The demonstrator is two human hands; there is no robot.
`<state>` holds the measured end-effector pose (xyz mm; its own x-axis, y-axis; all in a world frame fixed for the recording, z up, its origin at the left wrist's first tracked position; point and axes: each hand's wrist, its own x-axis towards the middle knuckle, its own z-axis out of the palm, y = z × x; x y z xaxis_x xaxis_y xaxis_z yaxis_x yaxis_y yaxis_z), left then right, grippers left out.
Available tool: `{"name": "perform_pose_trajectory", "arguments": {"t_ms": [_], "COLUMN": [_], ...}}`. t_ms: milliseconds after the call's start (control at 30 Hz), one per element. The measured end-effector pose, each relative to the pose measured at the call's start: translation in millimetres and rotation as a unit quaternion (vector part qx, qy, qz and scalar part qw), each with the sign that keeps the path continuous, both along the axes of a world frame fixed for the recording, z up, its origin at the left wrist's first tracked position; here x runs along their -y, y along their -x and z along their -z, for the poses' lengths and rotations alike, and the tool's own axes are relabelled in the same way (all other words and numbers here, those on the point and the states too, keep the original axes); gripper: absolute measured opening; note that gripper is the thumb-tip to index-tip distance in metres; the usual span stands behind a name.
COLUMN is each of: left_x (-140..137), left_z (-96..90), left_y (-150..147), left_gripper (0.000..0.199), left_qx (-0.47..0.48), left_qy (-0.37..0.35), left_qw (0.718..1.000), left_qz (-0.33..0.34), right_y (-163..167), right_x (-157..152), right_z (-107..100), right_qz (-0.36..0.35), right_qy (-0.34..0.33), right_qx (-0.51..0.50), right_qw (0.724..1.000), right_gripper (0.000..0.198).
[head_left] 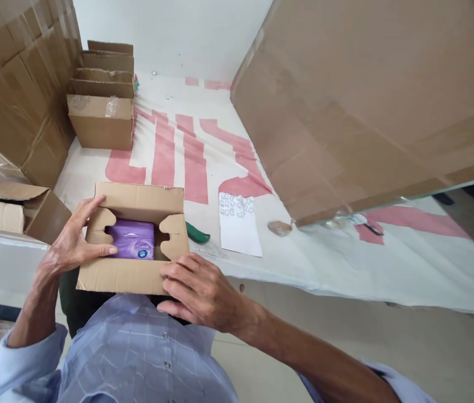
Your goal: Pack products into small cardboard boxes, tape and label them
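An open cardboard box [139, 200] is at the table's near edge, in front of my body. Its long flaps are spread outward, and the short side flaps have curved cut-outs. Inside lies a purple plastic-wrapped pack [130, 234] with a small blue and white logo; the side flaps partly cover the space around it. My left hand [71, 240] grips the box's left side, its thumb over the left flap near the pack. My right hand [207, 291] pinches the near flap at its right end, fingers on top and thumb below. A green curved object [198, 233] lies right of the box.
A white sheet of paper with pen marks [240, 232] lies on the covered table [304, 268]. Several open boxes [101, 126] stand at the back left, another box [47, 215] at the left edge. Large taped cartons [14, 95] and a big carton [367, 101] flank the table.
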<state>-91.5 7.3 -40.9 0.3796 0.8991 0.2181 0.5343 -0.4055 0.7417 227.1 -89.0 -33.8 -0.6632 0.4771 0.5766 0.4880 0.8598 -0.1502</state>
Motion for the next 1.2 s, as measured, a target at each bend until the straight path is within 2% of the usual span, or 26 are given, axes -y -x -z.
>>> {"name": "perform_pose_trajectory", "arguments": {"t_ms": [67, 133, 200, 300, 367, 533, 633, 733, 833, 933, 1200], "left_x": [1.7, 2.3, 1.6, 0.7, 2.4, 14.0, 21.2, 26.5, 29.3, 30.8, 39.3], "left_z": [-4.3, -4.3, 1.8, 19.5, 31.8, 43.7, 42.3, 41.2, 39.9, 36.1, 16.6], "left_y": [0.1, 2.1, 7.0, 16.2, 17.7, -6.9, -24.0, -34.1, -41.9, -49.4, -45.3], "left_gripper": [0.116, 0.116, 0.114, 0.123, 0.137, 0.163, 0.166, 0.161, 0.155, 0.150, 0.132], "left_qx": [-0.025, -0.021, 0.036, 0.179, 0.217, 0.162, 0.144, 0.140, 0.129, 0.113, 0.065], "left_qy": [0.005, 0.018, 0.040, 0.072, 0.094, 0.168, 0.151, 0.112, 0.069, 0.035, -0.030], "left_qw": [1.000, 1.000, 0.999, 0.981, 0.970, 0.966, 0.972, 0.979, 0.984, 0.987, 0.992], "left_qz": [0.008, 0.003, 0.000, 0.026, 0.051, 0.114, 0.109, 0.098, 0.100, 0.106, 0.107], "right_y": [-0.8, -3.1, -7.3, -19.0, -30.9, -65.1, -79.8, -88.1, -93.3, -97.7, -90.3], "right_x": [-1.3, -3.3, -5.1, -7.1, -7.8, -6.8, -7.6, -11.6, -15.4, -16.0, -16.0], "right_z": [3.2, 6.5, 10.1, 16.3, 21.8, 44.2, 60.9, 74.5, 82.2, 85.6, 88.0], "right_qz": [0.008, 0.024, 0.045, 0.077, 0.092, 0.122, 0.154, 0.175, 0.196, 0.206, 0.179], "right_qy": [0.011, 0.016, 0.024, 0.090, 0.152, 0.256, 0.283, 0.296, 0.312, 0.327, 0.346], "right_qx": [-0.015, -0.039, -0.088, -0.201, -0.268, -0.381, -0.459, -0.534, -0.568, -0.574, -0.567], "right_qw": [1.000, 0.999, 0.995, 0.972, 0.947, 0.880, 0.828, 0.772, 0.736, 0.722, 0.726], "right_gripper": [0.032, 0.023, 0.014, 0.024, 0.021, 0.007, 0.003, 0.012, 0.019, 0.024, 0.017]}}
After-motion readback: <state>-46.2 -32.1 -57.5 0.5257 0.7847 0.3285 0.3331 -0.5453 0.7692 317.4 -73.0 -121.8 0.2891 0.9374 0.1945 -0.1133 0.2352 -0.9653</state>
